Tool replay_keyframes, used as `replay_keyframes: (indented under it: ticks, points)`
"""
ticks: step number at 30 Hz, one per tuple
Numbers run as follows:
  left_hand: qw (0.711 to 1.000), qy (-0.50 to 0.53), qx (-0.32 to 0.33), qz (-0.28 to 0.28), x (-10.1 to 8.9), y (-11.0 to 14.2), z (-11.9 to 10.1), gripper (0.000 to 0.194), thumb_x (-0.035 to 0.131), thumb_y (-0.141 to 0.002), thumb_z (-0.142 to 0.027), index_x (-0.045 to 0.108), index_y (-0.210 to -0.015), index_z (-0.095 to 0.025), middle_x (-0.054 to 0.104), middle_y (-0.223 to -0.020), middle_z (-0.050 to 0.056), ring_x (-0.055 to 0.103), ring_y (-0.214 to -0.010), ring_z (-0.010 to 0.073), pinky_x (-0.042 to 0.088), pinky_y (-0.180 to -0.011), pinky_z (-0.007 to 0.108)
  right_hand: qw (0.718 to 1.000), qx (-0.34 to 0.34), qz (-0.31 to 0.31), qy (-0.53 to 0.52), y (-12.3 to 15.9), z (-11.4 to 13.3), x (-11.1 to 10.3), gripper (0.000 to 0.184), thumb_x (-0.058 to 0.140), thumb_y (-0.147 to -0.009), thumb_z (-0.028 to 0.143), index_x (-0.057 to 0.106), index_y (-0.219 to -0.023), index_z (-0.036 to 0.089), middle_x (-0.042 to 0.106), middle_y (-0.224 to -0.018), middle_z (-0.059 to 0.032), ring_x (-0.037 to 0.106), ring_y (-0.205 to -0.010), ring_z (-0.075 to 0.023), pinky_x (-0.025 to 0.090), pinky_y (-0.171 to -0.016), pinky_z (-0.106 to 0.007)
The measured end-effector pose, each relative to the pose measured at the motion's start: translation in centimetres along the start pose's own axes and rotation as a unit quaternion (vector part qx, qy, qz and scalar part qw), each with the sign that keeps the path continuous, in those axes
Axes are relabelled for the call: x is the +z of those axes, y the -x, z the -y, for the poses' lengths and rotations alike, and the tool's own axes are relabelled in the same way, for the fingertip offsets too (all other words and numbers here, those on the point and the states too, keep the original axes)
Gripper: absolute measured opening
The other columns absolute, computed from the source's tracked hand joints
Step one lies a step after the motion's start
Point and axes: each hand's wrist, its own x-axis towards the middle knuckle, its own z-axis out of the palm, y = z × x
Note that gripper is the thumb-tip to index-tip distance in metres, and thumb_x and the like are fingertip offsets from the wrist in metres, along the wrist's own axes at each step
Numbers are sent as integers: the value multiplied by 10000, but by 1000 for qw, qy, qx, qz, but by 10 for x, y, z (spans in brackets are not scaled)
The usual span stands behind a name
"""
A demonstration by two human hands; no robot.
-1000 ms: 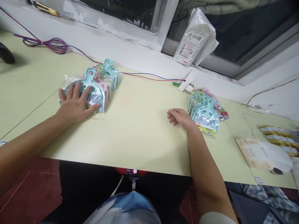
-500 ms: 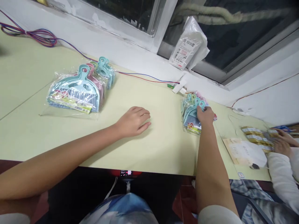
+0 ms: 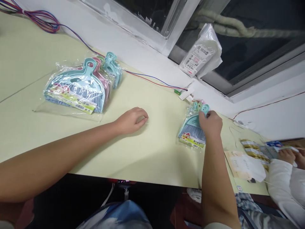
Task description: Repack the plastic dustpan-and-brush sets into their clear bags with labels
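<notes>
My right hand (image 3: 211,124) grips the handle of a blue dustpan and brush set (image 3: 193,128) in clear plastic, at the front of a small stack on the right. The grey-blue bristles and a printed label show below; part of the set is hidden behind my hand. My left hand (image 3: 130,121) is over the middle of the table (image 3: 152,152), fingers curled in towards the thumb, with nothing visible in it. To its left lies a stack of wrapped dustpan and brush sets (image 3: 78,89), blue in front, with pink and green handles behind.
Another blue set (image 3: 111,68) leans behind the left stack. Red and blue wires (image 3: 154,79) run along the wall. A plastic-wrapped package (image 3: 200,54) stands on the window ledge. At the far right, another person's hands (image 3: 287,156) work beside yellow packets (image 3: 254,151) and a pale bag (image 3: 247,167).
My left hand has left the left stack for the table's middle, its fingers curling in. My right hand has reached the right stack, taken a dustpan set's handle and drawn it slightly nearer.
</notes>
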Motion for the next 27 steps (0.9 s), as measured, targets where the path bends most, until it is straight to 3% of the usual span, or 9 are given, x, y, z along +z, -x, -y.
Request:
replay_keyframes:
  ticks: [3,7,12,17,20,22,23,25,27]
  points:
    - [992,98,-80,-4,4,0,0,291,529,-1019,-428,700,-1094,-206,751,-1124,87,700,-1030,243,552,-937,428,990,-89,85,-74,35,61,-12,276,614,-899,499,614,-818,235,687,-785,-97,621,-788,-273,471,-756,-357]
    - [963,218,-158,-28,5,0,4,465,559,-1000,-554,611,-1289,-193,736,-1234,122,719,-1050,241,567,-944,431,960,-177,187,-108,73,138,2,330,573,-936,529,616,-806,229,705,-819,-108,634,-784,-273,443,-719,-344]
    - [963,204,-174,-40,3,-1,11,470,636,-956,-482,565,-1320,-193,718,-1300,144,719,-1123,258,560,-985,442,944,-202,232,-115,90,186,33,325,553,-964,503,653,-881,205,743,-925,-151,685,-898,-307,470,-781,-357]
    - [975,126,-179,-45,3,-2,20,430,652,-903,-301,560,-1309,-197,708,-1311,149,732,-1087,243,575,-965,437,930,-207,232,-195,85,174,37,361,538,-1008,515,658,-1113,192,756,-1105,-142,688,-1065,-292,487,-917,-365]
    - [977,115,-172,-49,4,-3,25,369,642,-906,-289,587,-1264,-216,718,-1282,130,725,-1101,240,578,-965,439,931,-221,194,-216,85,147,11,321,563,-1006,473,642,-1160,202,732,-1182,-133,666,-1119,-286,482,-952,-377]
    - [978,111,-167,-50,4,-4,27,345,640,-916,-313,600,-1248,-231,722,-1277,117,721,-1109,243,582,-953,438,924,-226,229,-207,93,127,-13,281,544,-1018,492,657,-1048,236,737,-1038,-90,675,-989,-263,490,-869,-364]
    - [979,108,-164,-48,4,-4,27,339,639,-921,-327,606,-1246,-236,723,-1277,111,721,-1103,243,583,-948,438,904,-239,291,-203,100,119,-24,294,550,-1015,521,659,-979,250,725,-941,-63,668,-884,-242,490,-802,-351]
    - [981,99,-162,-44,3,-3,28,332,631,-931,-347,615,-1245,-239,724,-1280,103,727,-1064,237,583,-941,438,812,-346,419,-214,119,104,-39,250,675,-951,495,677,-1006,251,705,-954,-42,648,-862,-226,490,-783,-344]
    - [981,95,-162,-39,3,-3,28,330,625,-936,-350,619,-1246,-236,723,-1278,99,730,-1028,228,584,-931,434,745,-444,446,-223,139,97,-44,439,856,-800,435,679,-1150,237,677,-1083,-66,621,-995,-258,490,-865,-372]
